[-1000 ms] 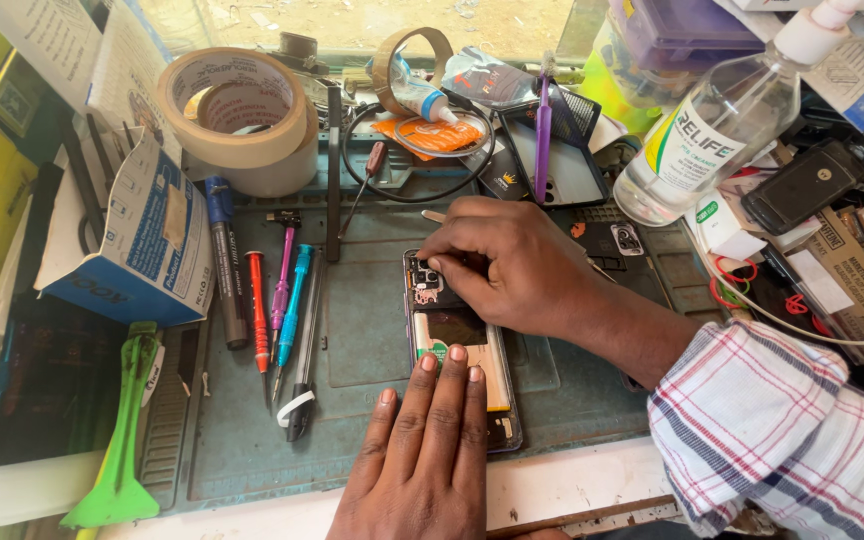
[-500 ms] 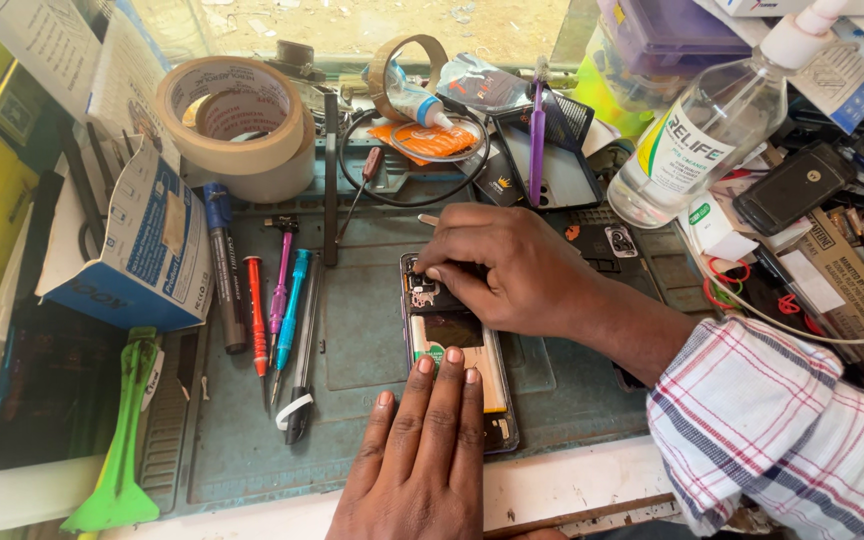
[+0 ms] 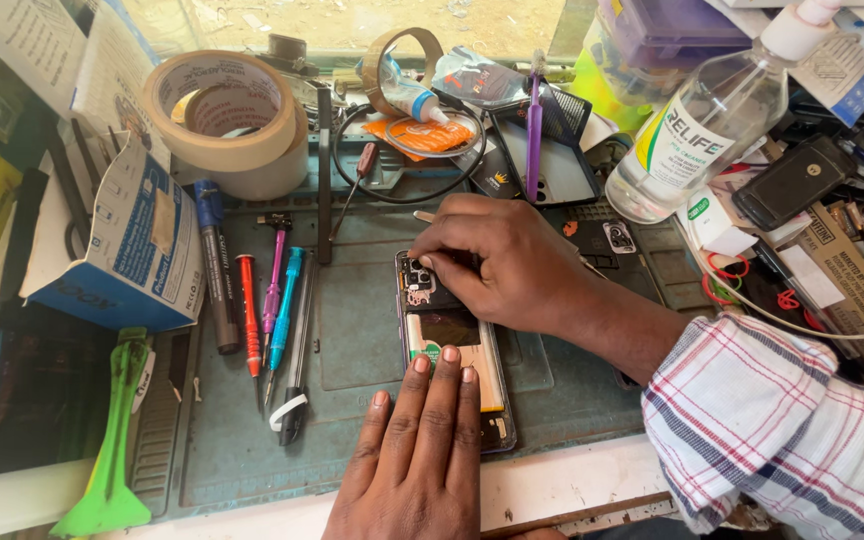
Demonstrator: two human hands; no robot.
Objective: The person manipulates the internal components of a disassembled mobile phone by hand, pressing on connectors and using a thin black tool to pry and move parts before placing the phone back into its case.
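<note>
— What's the bench [image 3: 572, 480] like from where you sit?

— Crowded. A grey-green work mat [image 3: 352, 330] covers the middle, and the top of the frame is piled with clutter: a roll of masking tape [image 3: 227, 120] at upper left, a clear plastic bottle [image 3: 697, 135] at upper right, a purple toothbrush [image 3: 533, 125] between them.

— And the phone?

— The opened phone [image 3: 452, 345] lies face down at the centre of the mat, back cover off, its long axis running towards me. My left hand [image 3: 414, 450] lies flat at lower centre, fingers together and straight, tips pressing the phone's lower half. My right hand [image 3: 507, 262] comes in from the right with a checked sleeve [image 3: 782, 430] behind it; its fingers are curled together and pinched at the phone's upper end, near the camera block. I cannot tell whether they grip anything.

— What's beside it?

— Left of the phone, a row of tools: red screwdriver [image 3: 249, 315], pink one [image 3: 274, 275], blue one [image 3: 284, 310]. A green pry tool [image 3: 112, 440] sits at lower left, a blue-and-white box [image 3: 122, 235] above it.
</note>
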